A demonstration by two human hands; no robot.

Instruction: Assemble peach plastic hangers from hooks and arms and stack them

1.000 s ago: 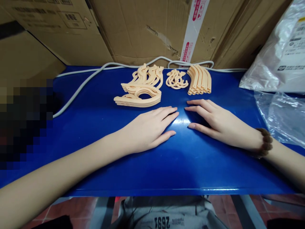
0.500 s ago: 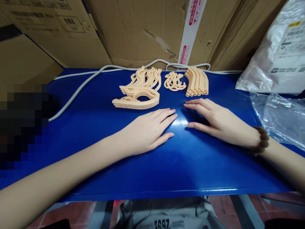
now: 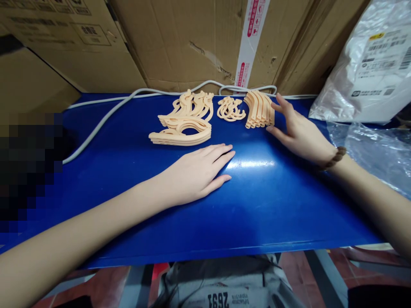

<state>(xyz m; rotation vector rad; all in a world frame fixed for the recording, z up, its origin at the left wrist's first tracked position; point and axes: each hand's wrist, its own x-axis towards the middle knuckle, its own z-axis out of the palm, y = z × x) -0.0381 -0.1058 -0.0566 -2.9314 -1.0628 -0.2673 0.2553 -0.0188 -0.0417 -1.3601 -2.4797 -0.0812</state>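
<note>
My left hand (image 3: 202, 173) lies flat on the blue table (image 3: 205, 231), fingers stretched toward the right and holding nothing. At the right end of a row of beige plastic parts, my right hand (image 3: 297, 128) is open, thumb and fingers apart beside a bundle of curved hollow strips (image 3: 259, 109). Whether its fingertips touch the strips I cannot tell. Left of the strips lies a small heap of beige hooks (image 3: 230, 109). Farther left are wavy beige pieces (image 3: 194, 105) and a stack of arched beige pieces (image 3: 181, 132), just beyond my left hand.
Cardboard boxes (image 3: 180, 42) stand along the back. A white cable (image 3: 105, 117) runs along the rear edge and curls down the left side. A white plastic parcel (image 3: 362, 72) and clear plastic film (image 3: 369, 149) lie at the right.
My right hand has moved away from me, from the table's middle to the right side of the curved strips. My left hand stays in place. The view has shifted slightly.
</note>
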